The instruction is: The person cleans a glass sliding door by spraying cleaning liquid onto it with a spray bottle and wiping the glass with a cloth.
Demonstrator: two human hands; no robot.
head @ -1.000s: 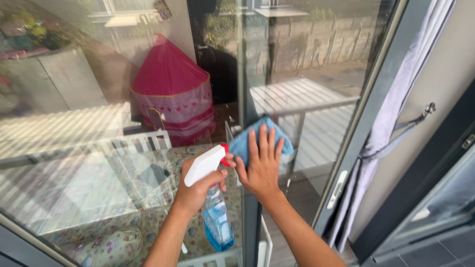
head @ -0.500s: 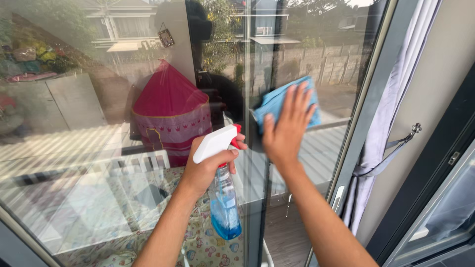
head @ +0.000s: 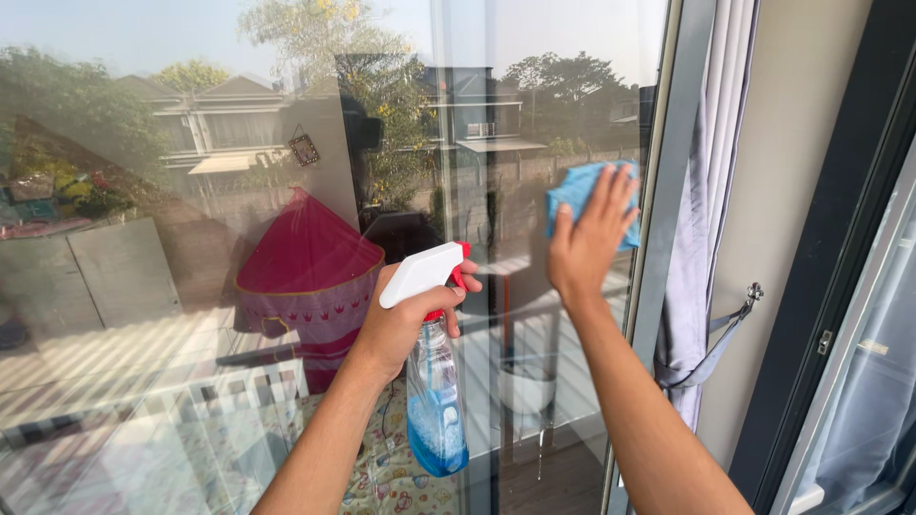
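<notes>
Blue cloth (head: pixel 572 191) pressed flat under right hand (head: pixel 584 243), left hand (head: pixel 401 324) gripping spray bottle (head: pixel 434 401)

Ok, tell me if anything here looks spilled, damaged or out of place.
Nothing stands out. The right hand presses a blue cloth flat on the glass door; the left hand holds a spray bottle upright, with no drips showing. The curtain hangs tied back.

Place: a home, seen from outside its sliding glass door (head: pixel 286 238).
Inside, 9 o'clock: a pink play tent (head: pixel 305 277) and a white cot rail (head: pixel 239 386) behind the glass.
At 3 o'clock: a grey curtain (head: pixel 701 219) with a tieback (head: pixel 716 339).
Reflected, 12 o'clock: neighbouring houses (head: pixel 229 119) and trees (head: pixel 563 81).
</notes>
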